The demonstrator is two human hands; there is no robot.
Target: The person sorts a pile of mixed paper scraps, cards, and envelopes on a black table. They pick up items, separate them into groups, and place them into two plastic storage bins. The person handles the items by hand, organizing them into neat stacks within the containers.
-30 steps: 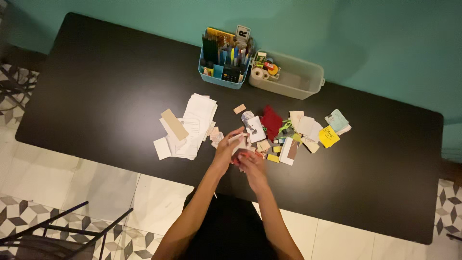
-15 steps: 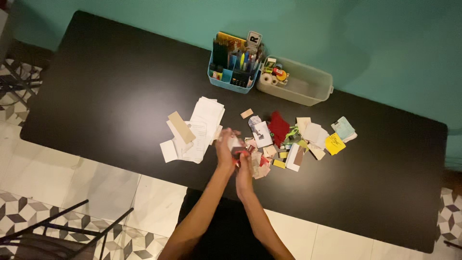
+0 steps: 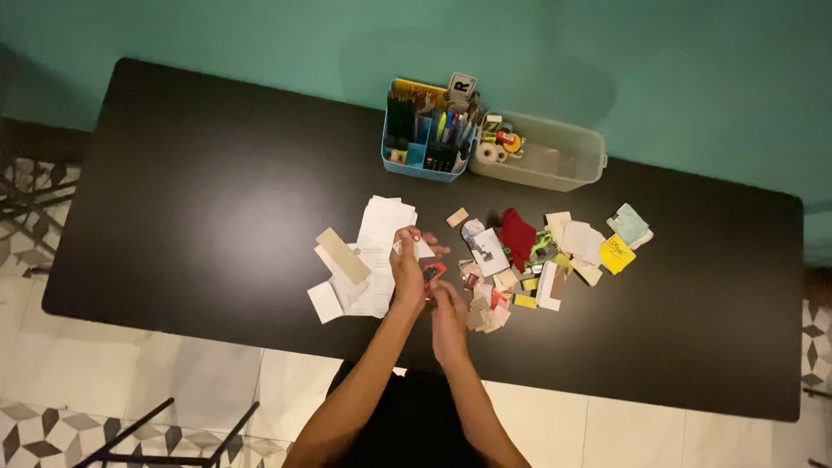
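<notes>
The left hand (image 3: 407,270) pinches a white scrap (image 3: 422,250) up off the table (image 3: 199,191), seemingly so the right hand (image 3: 447,305), its fingers closed on a small red piece (image 3: 432,272), can work at it.

Black tabletop (image 3: 199,191). Blue organizer (image 3: 425,139) with pens and clear bin (image 3: 555,160) with tape rolls at far edge, touching. White paper stack (image 3: 373,251) left; yellow note (image 3: 616,255), red scrap (image 3: 517,234) right. Teal wall (image 3: 260,35).

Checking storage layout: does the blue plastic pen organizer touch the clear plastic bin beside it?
Touching: the head view shows the blue plastic pen organizer abutting the clear plastic bin, no gap.
</notes>
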